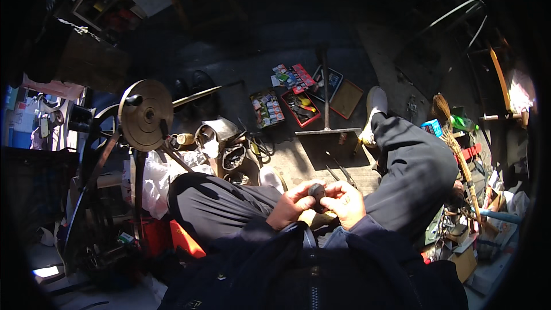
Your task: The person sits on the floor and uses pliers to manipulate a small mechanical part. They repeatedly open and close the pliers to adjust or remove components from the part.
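Note:
Both of my hands meet in front of my lap around a small dark rounded piece (318, 195), too small to identify. My left hand (290, 205) grips it from the left with curled fingers and thumb. My right hand (343, 206) closes on it from the right, thumb against its lower part. Just beyond my hands, slim dark tools (341, 173), which I cannot make out clearly, lie on the floor between my legs.
An iron machine with a big round wheel (146, 116) stands at left. Trays of small items (267, 109) and a T-shaped metal piece (327, 129) are ahead. Straw brooms (449, 138), a green bottle (462, 123) and clutter sit at right; white bags (158, 186) lie at left.

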Demonstrator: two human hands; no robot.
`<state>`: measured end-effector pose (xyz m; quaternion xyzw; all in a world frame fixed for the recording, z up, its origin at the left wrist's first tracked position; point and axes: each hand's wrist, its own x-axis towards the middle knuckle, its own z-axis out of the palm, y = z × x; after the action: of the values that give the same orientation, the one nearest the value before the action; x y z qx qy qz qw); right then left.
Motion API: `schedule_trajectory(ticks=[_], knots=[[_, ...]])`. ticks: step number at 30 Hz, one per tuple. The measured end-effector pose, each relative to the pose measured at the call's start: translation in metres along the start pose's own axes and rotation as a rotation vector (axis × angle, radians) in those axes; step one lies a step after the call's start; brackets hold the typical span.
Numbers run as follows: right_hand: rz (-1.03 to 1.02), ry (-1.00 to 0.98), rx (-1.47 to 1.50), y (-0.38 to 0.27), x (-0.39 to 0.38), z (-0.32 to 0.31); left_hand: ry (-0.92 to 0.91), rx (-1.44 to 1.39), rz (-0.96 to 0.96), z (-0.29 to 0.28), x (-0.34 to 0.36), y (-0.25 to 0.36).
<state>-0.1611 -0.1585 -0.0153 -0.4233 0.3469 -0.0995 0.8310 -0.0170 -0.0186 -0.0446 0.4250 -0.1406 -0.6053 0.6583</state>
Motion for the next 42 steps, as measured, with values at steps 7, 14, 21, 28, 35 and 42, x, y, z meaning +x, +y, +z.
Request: schedule_trajectory(ticks=[7,14,21,28,35,42], knots=[[-0.261,-0.004,-0.495,-0.015,-0.003,0.022,0.065,-0.175,-0.106,0.0,0.011,-0.005],[-0.312,-0.034,-0.699,-0.024,0.009,0.041,0.088,-0.097,-0.115,0.001,0.011,0.014],[-0.291,-0.012,-0.688,-0.021,-0.006,0.03,0.138,0.03,-0.175,0.012,0.0,0.015],[-0.104,0.075,-0.519,-0.002,-0.02,0.01,0.125,0.041,-0.108,0.015,-0.017,0.018],[-0.021,-0.004,-0.56,-0.02,-0.017,0.021,0.064,-0.031,-0.047,0.018,-0.019,0.032],[-0.029,-0.028,-0.485,-0.022,-0.018,0.024,0.037,-0.069,-0.002,0.011,-0.018,0.021]])
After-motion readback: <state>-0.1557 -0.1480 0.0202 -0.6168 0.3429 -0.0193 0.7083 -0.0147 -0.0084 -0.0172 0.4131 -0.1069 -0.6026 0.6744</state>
